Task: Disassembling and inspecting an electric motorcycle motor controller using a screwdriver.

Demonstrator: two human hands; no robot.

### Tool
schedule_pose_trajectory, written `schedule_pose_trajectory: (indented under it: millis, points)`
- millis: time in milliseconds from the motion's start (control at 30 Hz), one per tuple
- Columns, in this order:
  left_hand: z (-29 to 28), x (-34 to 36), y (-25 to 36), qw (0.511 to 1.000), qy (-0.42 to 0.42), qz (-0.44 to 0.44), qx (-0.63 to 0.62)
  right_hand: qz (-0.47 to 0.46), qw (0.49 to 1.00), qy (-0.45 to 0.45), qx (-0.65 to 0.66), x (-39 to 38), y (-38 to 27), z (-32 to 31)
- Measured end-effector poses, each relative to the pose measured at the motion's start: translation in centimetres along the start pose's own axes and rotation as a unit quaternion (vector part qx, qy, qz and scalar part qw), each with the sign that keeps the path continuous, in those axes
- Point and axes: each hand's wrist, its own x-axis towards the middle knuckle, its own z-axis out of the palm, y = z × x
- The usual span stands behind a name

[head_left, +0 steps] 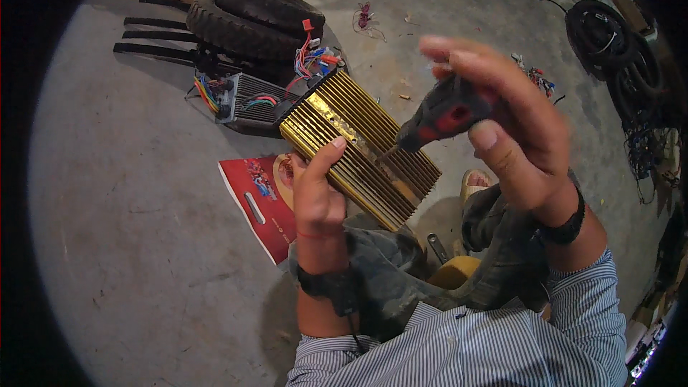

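Note:
A gold finned motor controller (337,111) lies tilted in front of me, with a bundle of coloured wires (315,61) coming out of its far end. My left hand (319,190) grips its left edge, thumb on top of the fins and the other fingers mostly hidden beneath. Above the controller, my right hand (527,122) has fingers and thumb around the black and red handle of a screwdriver (448,111). The screwdriver's thin shaft points down and left to the bare strip along the middle of the fins; whether its tip touches a screw cannot be made out.
Beyond the controller sit a grey finned controller (251,100) with wires and stacked black tyres (258,18). A red bag (261,204) lies flat on the concrete floor (143,244). Black tubes (609,36) and cables are at right. A wrench-like tool (437,247) is near my legs.

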Motion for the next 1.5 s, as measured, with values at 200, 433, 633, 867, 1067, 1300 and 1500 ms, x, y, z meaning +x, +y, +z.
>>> schedule_pose_trajectory:
  millis: [200, 433, 633, 867, 1067, 1300, 1500]
  points:
    - [0.2, -0.2, -0.1, 1.000, 0.006, 0.005, 0.003, -0.038, 0.979, -0.007, -0.198, -0.7, -0.2, -0.6]
    - [0.1, -0.2, -0.2, 0.999, 0.006, 0.016, 0.044, 0.044, 0.988, 0.028, 0.148, -0.4, -0.2, 1.2]
    - [0.3, -0.3, -0.2, 0.998, 0.016, 0.032, 0.051, -0.065, 0.977, -0.036, -0.198, -0.1, -0.2, -1.4]
    - [0.3, -0.4, -0.2, 0.999, 0.043, 0.024, 0.003, -0.041, 0.997, -0.071, 0.011, -0.4, 1.0, -0.8]
    - [0.4, -0.2, -0.1, 0.999, 0.049, 0.023, 0.002, -0.053, 0.996, -0.036, -0.065, -0.2, 0.9, -1.2]
    - [0.0, -0.2, -0.4, 0.999, 0.042, 0.017, 0.008, 0.064, 0.991, 0.059, 0.107, -0.6, 0.3, 1.6]
    - [0.6, -0.1, 0.0, 0.999, 0.021, 0.022, 0.016, -0.055, 0.987, -0.032, -0.145, 0.0, 0.2, -0.7]
